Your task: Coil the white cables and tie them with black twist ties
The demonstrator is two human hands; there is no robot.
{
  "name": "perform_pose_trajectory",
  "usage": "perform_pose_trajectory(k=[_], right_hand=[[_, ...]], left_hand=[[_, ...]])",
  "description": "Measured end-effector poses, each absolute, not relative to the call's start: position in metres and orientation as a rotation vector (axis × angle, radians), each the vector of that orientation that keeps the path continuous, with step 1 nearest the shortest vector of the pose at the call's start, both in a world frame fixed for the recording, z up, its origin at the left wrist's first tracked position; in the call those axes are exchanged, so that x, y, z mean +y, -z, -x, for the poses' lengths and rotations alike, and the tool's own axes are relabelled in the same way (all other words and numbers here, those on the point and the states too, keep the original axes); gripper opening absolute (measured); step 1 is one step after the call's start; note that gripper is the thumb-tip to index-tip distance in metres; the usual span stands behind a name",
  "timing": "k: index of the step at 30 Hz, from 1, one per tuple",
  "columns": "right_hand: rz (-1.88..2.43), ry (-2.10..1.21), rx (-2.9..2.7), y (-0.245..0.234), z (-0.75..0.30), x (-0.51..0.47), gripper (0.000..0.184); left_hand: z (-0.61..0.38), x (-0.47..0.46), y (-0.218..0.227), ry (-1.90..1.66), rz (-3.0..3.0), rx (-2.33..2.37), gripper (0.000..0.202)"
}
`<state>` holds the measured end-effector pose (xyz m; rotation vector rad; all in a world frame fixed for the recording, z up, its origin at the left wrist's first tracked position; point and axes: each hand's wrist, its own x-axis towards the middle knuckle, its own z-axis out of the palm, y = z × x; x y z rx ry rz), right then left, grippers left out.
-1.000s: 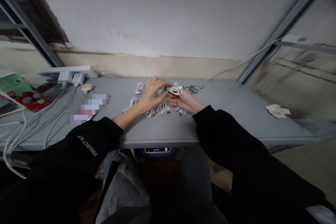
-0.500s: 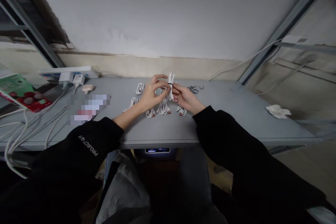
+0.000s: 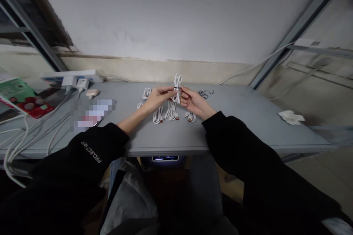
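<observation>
From the wearer's head, the camera faces forward and down, desk-wide.

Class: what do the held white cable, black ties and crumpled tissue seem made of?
Held white cable: probably smooth plastic, bending in rounded loops; gloss unclear. Black ties: perhaps plastic-coated wire, thin and kinked; finish unclear. Crumpled tissue: likely matte paper, softly folded.

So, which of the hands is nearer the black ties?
Right: the right hand is just beside the black ties; the left hand is farther away, to their left, across the white cable bundle.
</observation>
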<state>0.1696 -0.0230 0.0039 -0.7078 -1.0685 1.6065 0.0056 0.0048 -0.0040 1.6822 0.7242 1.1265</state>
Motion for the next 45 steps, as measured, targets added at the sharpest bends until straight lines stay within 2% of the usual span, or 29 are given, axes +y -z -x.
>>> perform_pose_trajectory(k=[10,16,20,26,31,36,40,45], right_hand=[[0.703,-1.733,-1.119,-0.005,-0.171,-0.022,0.036],[0.749,-1.766,-1.106,0.001,-0.169,-0.018,0.032],[0.741,-1.722,-1.113,0.000,-0.169,-0.018,0.028],[0.764,-1.595,-1.165,0.001,-0.173,-0.020,0.031],[0.824,-1.356,-1.263,0.003,-0.176,-0.018,0.039],[0.869,-1.002,-1.298,-0.001,-0.191,-0.003,0.039],[0.981,-0.703,-1.331,0.005,-0.210,0.013,0.033],[1.027,-0.442,-1.324,0.023,-0.224,0.026,0.028]], left_hand=[[-0.006,0.005,0.005,-1.072,-1.653,0.649,0.037],[-0.004,0.004,0.000,-1.005,-1.619,0.659,0.032],[-0.003,0.007,0.000,-1.013,-1.616,0.706,0.029],[0.006,0.023,0.002,-1.080,-1.631,0.803,0.026],[0.025,0.032,-0.017,-0.971,-1.604,0.944,0.027],[0.067,0.041,-0.034,-0.859,-1.702,1.363,0.026],[0.103,0.053,-0.032,-0.601,-1.796,1.737,0.031],[0.123,0.064,-0.021,-0.279,-1.866,1.849,0.036]])
